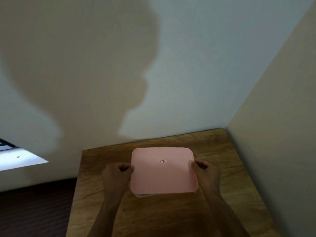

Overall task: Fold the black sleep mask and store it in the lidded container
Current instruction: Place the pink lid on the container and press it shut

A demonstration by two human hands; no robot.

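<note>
Squarely in the middle of the wooden worktop (230,177) sits the lidded container (142,195), of which only a pale sliver of the base shows under the near edge of its pink lid (162,177). That lid is a rounded square, lying flat or nearly so, with no clear long axis; its sides run roughly in line with the worktop's edges, and a small red-framed label (163,161) sits just beyond its centre. No sleep mask shows anywhere; whether it lies under the lid cannot be told.

Each side of the lid is gripped. On the left edge, the left hand (118,175) is curled, thumb and fingers pinched on the rim. On the right edge, the right hand (206,170) is clamped the same way. Both forearms reach in from the bottom of the view and cover part of the near worktop.

Nothing else stands on the worktop. It fits into a corner: a pale wall (188,57) behind it carries a broad shadow (85,65) of the person, and a second wall (282,134) runs along its right side. To the left, lower down, lie a dark floor (34,211) and a bright strip (18,159), too blurred to name.
</note>
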